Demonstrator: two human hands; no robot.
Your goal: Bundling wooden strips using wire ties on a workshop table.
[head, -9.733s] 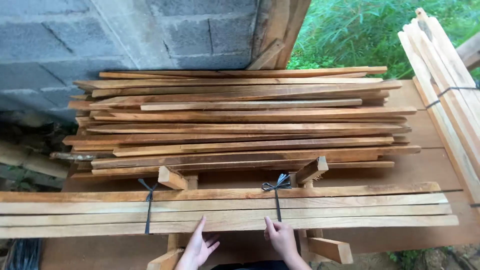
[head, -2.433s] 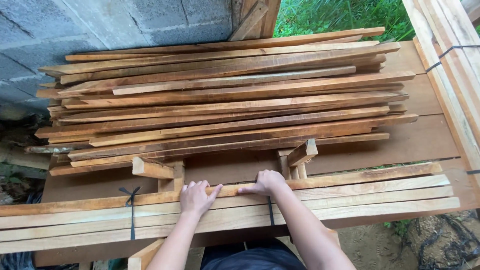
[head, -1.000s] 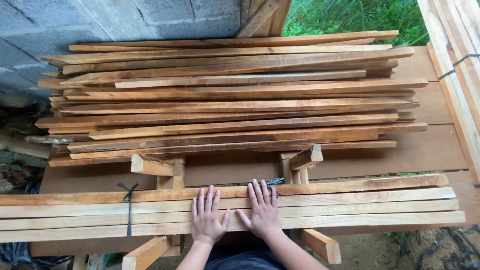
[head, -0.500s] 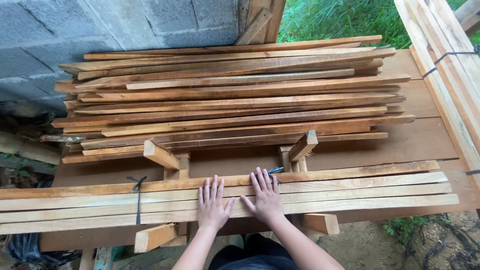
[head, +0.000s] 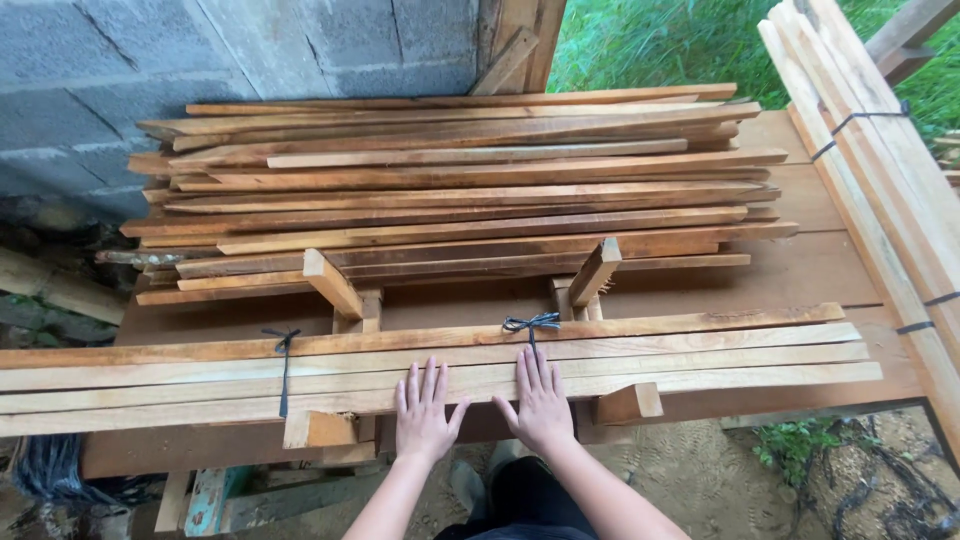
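While our left hand (head: pixel 424 420) and right hand (head: pixel 541 405) lie palm-down side by side, fingers stretched flat and slightly spread, the tied bundle of slats (head: pixel 700 362) sits directly beneath them on the workbench (head: pixel 830 275). Our fingertips reach its middle boards, just short of the dark tie (head: pixel 530 324), with the loose stack of slats (head: pixel 450 190) lying beyond.

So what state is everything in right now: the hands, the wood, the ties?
Left hand: flat, fingers spread, on the tied bundle.
Right hand: flat on the same bundle.
Tied bundle: bound, lying across the supports.
Black ties: knotted.
Loose slats: stacked, untied.
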